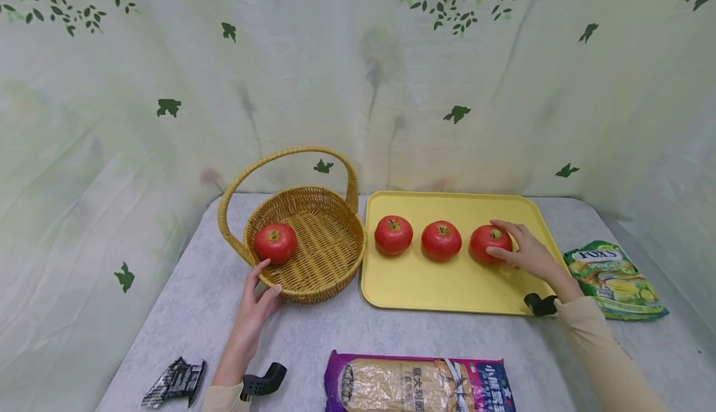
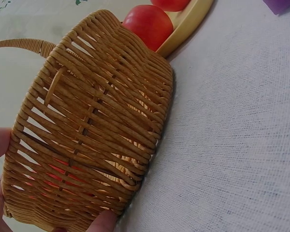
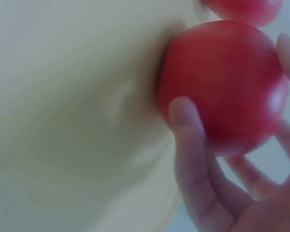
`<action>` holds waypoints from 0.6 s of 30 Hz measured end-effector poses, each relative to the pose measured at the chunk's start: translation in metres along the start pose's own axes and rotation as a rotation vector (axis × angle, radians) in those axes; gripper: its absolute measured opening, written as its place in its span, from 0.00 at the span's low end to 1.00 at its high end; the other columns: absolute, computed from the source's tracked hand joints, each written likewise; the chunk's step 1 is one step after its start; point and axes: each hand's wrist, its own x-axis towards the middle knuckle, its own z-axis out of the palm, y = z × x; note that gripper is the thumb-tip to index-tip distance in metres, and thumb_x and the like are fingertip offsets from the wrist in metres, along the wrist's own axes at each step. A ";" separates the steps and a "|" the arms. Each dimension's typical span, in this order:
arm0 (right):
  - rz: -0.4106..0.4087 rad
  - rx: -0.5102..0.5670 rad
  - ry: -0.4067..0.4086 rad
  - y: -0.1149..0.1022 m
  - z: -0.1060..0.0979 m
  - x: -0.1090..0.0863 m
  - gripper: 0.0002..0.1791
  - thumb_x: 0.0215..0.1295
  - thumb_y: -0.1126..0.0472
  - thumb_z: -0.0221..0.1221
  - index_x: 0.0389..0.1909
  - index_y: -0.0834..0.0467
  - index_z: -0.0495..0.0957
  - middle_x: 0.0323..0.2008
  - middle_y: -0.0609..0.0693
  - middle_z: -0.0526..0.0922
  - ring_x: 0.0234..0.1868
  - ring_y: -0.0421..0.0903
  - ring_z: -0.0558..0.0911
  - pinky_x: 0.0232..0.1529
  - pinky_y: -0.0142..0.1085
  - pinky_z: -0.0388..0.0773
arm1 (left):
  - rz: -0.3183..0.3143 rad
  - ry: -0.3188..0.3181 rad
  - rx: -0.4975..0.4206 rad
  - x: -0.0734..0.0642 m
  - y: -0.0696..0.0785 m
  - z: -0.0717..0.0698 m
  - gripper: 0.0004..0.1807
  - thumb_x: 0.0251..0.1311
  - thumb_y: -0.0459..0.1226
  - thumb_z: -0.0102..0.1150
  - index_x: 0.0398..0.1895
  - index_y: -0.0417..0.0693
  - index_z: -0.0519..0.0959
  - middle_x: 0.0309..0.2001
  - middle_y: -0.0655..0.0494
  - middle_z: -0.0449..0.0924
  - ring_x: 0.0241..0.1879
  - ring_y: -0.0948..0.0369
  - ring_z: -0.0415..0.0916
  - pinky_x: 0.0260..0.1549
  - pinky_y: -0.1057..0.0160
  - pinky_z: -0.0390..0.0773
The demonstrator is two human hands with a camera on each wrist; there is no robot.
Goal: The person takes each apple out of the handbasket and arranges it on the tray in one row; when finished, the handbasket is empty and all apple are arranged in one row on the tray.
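Note:
On the left of the head view stands a wicker basket (image 1: 335, 275) with a tall arched handle, and a red apple (image 1: 276, 243) lies inside it. My left hand (image 1: 254, 306) holds the near left side of the basket; the left wrist view has fingertips at the rim and another low on the weave. A yellow tray (image 1: 447, 291) bears a row of red apples: a left one (image 1: 394, 235), a middle one (image 1: 441, 240) and a right one (image 1: 489, 244). My right hand (image 1: 531, 253) grips the right apple, thumb and fingers around its side. That apple (image 3: 222, 87) sits close over the tray.
A green candy bag (image 1: 615, 281) lies right of the tray. At the front edge is a purple-ended noodle pack (image 1: 416, 384), and a crumpled black-and-silver wrapper (image 1: 176, 382) lies front left. A printed curtain (image 1: 347, 76) hangs behind the table.

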 end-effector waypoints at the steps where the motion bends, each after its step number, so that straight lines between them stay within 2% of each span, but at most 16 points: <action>1: -0.003 0.010 0.000 -0.001 -0.001 0.000 0.42 0.63 0.44 0.61 0.71 0.58 0.56 0.61 0.70 0.57 0.38 0.57 0.78 0.36 0.46 0.80 | 0.002 0.000 -0.002 0.000 0.000 0.000 0.32 0.71 0.37 0.48 0.74 0.53 0.48 0.71 0.45 0.46 0.64 0.49 0.57 0.51 0.69 0.71; 3: -0.008 0.038 0.000 -0.003 -0.003 0.000 0.41 0.63 0.44 0.60 0.71 0.59 0.56 0.62 0.70 0.57 0.30 0.53 0.79 0.29 0.40 0.80 | 0.002 0.000 0.000 0.000 0.000 0.000 0.32 0.71 0.37 0.48 0.74 0.53 0.48 0.71 0.45 0.45 0.64 0.49 0.57 0.51 0.69 0.71; 6: -0.027 0.066 0.005 -0.007 -0.005 0.000 0.40 0.64 0.46 0.60 0.70 0.60 0.57 0.62 0.69 0.58 0.27 0.54 0.80 0.28 0.39 0.79 | 0.001 0.001 0.002 0.000 0.000 0.000 0.32 0.72 0.37 0.48 0.74 0.53 0.48 0.71 0.45 0.45 0.64 0.49 0.57 0.51 0.69 0.71; 10: -0.063 0.072 0.018 -0.018 -0.006 0.000 0.37 0.65 0.49 0.60 0.69 0.60 0.58 0.61 0.68 0.60 0.28 0.55 0.80 0.28 0.39 0.79 | 0.002 0.002 -0.003 0.000 0.001 0.000 0.31 0.72 0.36 0.47 0.74 0.54 0.48 0.70 0.45 0.46 0.64 0.48 0.57 0.52 0.68 0.71; 13: -0.099 0.083 0.023 -0.031 -0.005 0.000 0.35 0.66 0.50 0.60 0.69 0.61 0.60 0.60 0.66 0.63 0.34 0.56 0.78 0.29 0.40 0.79 | 0.000 0.002 -0.002 0.000 0.001 0.000 0.31 0.72 0.36 0.47 0.73 0.54 0.48 0.70 0.46 0.46 0.64 0.49 0.58 0.52 0.67 0.71; 16: -0.129 0.124 0.005 -0.047 -0.002 0.002 0.34 0.66 0.50 0.59 0.68 0.60 0.61 0.59 0.64 0.66 0.38 0.57 0.78 0.31 0.40 0.80 | -0.005 0.005 0.003 0.000 0.002 0.001 0.31 0.72 0.35 0.46 0.73 0.54 0.48 0.70 0.45 0.46 0.64 0.49 0.58 0.51 0.67 0.71; 18: -0.146 0.149 -0.014 -0.059 0.002 0.004 0.33 0.66 0.51 0.60 0.67 0.59 0.62 0.57 0.62 0.70 0.37 0.57 0.79 0.32 0.40 0.80 | -0.005 0.005 0.005 -0.001 0.002 0.001 0.30 0.72 0.34 0.45 0.73 0.54 0.49 0.70 0.45 0.47 0.64 0.49 0.58 0.51 0.67 0.71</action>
